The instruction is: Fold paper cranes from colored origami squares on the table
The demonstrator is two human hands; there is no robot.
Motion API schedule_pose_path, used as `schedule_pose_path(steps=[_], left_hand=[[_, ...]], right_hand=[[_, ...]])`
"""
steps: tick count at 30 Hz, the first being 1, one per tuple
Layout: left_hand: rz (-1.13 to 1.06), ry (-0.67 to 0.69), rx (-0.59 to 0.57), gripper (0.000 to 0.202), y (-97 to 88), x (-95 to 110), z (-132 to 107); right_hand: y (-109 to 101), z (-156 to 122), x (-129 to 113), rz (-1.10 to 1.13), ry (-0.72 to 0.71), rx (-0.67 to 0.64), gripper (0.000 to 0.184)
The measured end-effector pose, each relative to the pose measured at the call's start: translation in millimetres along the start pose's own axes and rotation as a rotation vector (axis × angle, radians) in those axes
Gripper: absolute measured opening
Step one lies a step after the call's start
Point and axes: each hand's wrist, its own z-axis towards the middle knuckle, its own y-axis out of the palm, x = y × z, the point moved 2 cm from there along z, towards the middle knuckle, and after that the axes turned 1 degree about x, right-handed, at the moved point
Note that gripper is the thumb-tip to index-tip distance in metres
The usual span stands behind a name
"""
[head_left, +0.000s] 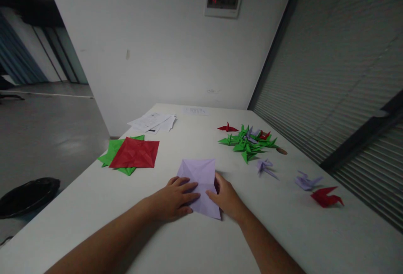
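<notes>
A creased lilac paper square lies on the white table in front of me. My left hand rests flat on its near left part, fingers stretched out across the sheet. My right hand presses the paper's near right edge, fingers curled down onto it with the thumb on the sheet. Neither hand lifts the paper off the table.
A red sheet lies on green sheets at the left, white printed papers behind. A heap of green, red and lilac folded cranes sits at the right, with two lilac cranes and a red crane nearer.
</notes>
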Motion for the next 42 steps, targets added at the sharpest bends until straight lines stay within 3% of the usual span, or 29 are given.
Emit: schedule_pose_path(steps=[5,11,16,23,27,30,32,35,39,42], left_hand=[[-0.002,-0.001,-0.023,0.06,-0.3,-1,0],[-0.093,0.016,-0.018,0.071,-5.4,0,1],[-0.145,0.036,0.007,0.058,-10.2,0,0],[-0.216,0.083,0.045,0.04,-20.5,-7,-1],[-0.209,-0.069,0.118,0.028,-29.1,-28,-6],[-0.172,-0.307,0.322,0.029,-34.9,-47,-13],[-0.191,-0.388,0.434,0.029,-35.5,-52,-15],[-0.246,-0.264,0.452,0.033,-32.4,-41,-9],[-0.222,0.022,0.259,0.041,-26.9,-12,3],[-0.147,0.05,0.169,0.04,-22.3,-6,6]], right_hand=[[4,-6,-20,-0.128,-0.148,-0.013,0.059],[6,-12,-22,-0.184,-0.27,-0.218,0.072],[9,-15,-23,-0.191,-0.325,-0.374,0.067],[14,-17,-31,-0.208,-0.304,-0.411,0.056],[18,-17,-27,-0.282,-0.305,-0.413,0.053],[23,-17,-23,-0.353,-0.322,-0.398,0.054],[25,-17,-23,-0.386,-0.33,-0.396,0.059],[28,-17,-27,-0.429,-0.331,-0.426,0.068],[29,-19,-36,-0.453,-0.385,-0.444,0.076],[29,-21,-41,-0.457,-0.428,-0.467,0.074]])
